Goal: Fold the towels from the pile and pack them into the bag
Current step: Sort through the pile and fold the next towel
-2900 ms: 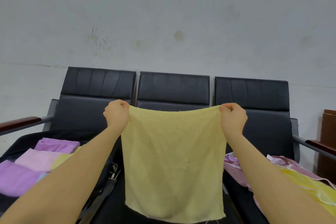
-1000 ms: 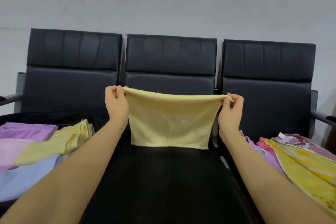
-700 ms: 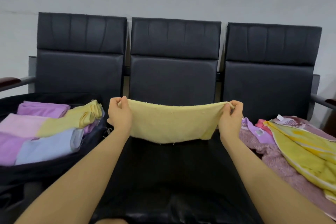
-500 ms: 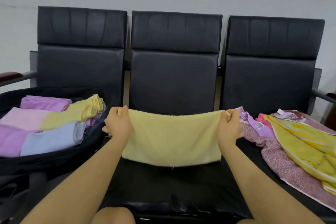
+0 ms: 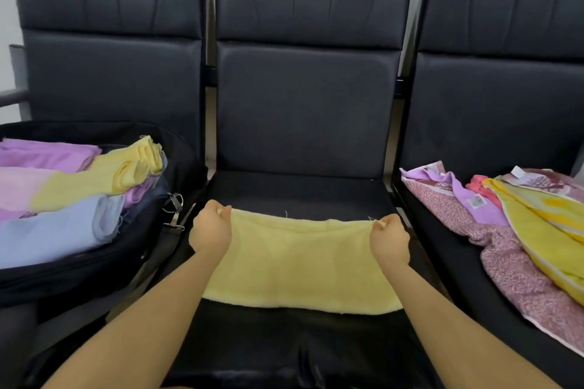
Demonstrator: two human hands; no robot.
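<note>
A pale yellow towel (image 5: 300,265), folded in half, lies spread on the middle seat (image 5: 294,193) of a black three-seat bench. My left hand (image 5: 210,232) pinches its far left corner and my right hand (image 5: 388,241) pinches its far right corner, both with fingers curled round the cloth edge. On the left seat an open black bag (image 5: 79,265) holds several folded towels (image 5: 72,193) in purple, pink, yellow and light blue. On the right seat lies the loose towel pile (image 5: 512,230), with pink patterned, purple, red and bright yellow cloth.
The three black backrests (image 5: 303,73) stand close behind the seats. A metal clip on the bag's strap (image 5: 173,210) hangs between the bag and the middle seat. A grey armrest (image 5: 12,95) juts out at far left.
The towel hung full length from my raised hands, then was folded in half. Both hands have since lowered it onto the middle seat, and the view has tilted down.
</note>
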